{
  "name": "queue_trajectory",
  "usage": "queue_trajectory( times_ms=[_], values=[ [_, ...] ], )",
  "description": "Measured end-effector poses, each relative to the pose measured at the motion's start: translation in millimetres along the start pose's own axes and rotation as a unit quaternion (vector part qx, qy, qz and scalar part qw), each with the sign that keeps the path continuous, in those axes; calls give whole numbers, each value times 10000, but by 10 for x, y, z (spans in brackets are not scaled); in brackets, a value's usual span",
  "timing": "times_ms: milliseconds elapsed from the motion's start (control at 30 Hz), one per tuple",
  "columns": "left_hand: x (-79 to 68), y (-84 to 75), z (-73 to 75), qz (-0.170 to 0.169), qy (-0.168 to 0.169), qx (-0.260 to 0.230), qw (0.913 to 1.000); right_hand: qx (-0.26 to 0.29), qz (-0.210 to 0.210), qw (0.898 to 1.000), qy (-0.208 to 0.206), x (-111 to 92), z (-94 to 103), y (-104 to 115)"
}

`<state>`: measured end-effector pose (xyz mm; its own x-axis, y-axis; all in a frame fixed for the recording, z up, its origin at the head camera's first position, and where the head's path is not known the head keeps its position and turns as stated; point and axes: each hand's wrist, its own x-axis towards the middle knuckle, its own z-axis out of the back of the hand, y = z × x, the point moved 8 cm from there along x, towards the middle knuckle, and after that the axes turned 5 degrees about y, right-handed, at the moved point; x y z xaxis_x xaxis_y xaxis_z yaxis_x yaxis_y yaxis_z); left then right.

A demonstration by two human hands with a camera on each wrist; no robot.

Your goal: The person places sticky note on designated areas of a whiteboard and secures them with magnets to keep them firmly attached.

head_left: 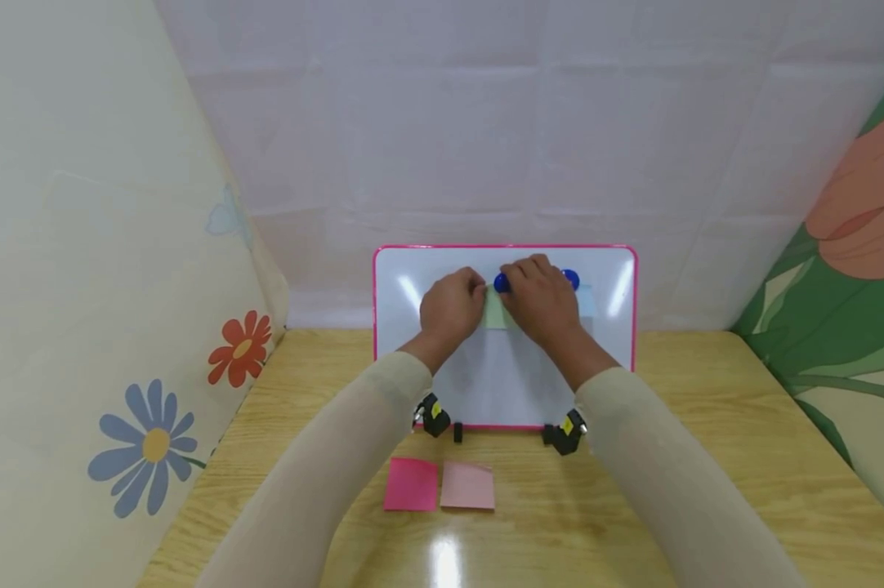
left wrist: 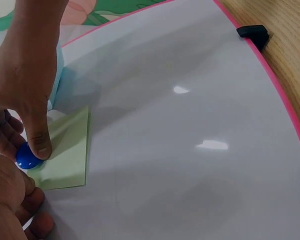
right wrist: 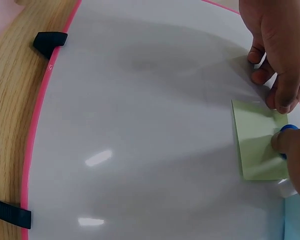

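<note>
A pale green sticky note [head_left: 495, 312] lies against the upper part of a pink-framed whiteboard [head_left: 501, 380]. My left hand [head_left: 453, 305] pinches the note's upper left corner between thumb and finger. With thumb and fingers, my right hand [head_left: 542, 300] grips a round blue magnet [left wrist: 27, 157] at the note's top edge. Right of that hand, a second blue magnet [head_left: 571, 278] sits above a light blue sticky note [head_left: 587, 300], which the hand partly hides. In the right wrist view the green note [right wrist: 257, 142] looks flat on the board, the right thumb over it.
On the wooden table [head_left: 530, 523] in front of the board lie a hot pink sticky note [head_left: 411, 485] and a light pink sticky note [head_left: 467, 487]. Black feet [right wrist: 50, 42] hold the board's lower edge. A white cloth backdrop [head_left: 442, 147] hangs behind it.
</note>
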<state>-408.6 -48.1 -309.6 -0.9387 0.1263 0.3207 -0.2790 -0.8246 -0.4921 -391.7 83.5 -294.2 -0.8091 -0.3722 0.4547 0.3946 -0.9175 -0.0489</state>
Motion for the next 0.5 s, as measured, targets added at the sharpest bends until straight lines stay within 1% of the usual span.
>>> queue_trajectory(
  times_ms=[267, 500],
  values=[
    [11, 12, 7, 28, 14, 46, 10000, 49, -48, 9997, 216, 43, 3, -1],
    [6, 14, 8, 85, 36, 36, 10000, -29, -56, 9992, 393, 67, -16, 8]
  ],
)
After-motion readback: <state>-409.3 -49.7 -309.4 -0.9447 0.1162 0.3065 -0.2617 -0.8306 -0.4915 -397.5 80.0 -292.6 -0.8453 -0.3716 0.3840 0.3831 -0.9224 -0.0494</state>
